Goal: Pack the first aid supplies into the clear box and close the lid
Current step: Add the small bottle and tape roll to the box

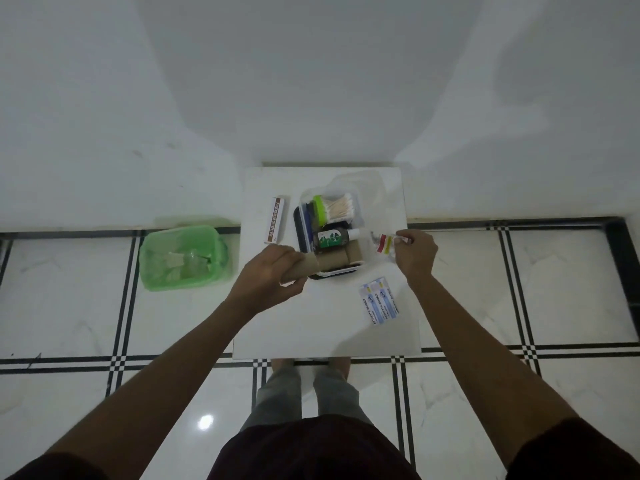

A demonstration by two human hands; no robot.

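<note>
Your left grip holds a tan roll at the clear box's 7 o'clock corner; your right grip pinches a small bottle at 3 o'clock.

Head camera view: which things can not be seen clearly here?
- Brown bandage roll, head view: its near end is covered by the left hand.
- Small clear bottle with red-yellow label, head view: label text too small; right hand covers its end.
- Clear box lid: I cannot locate it.
</note>
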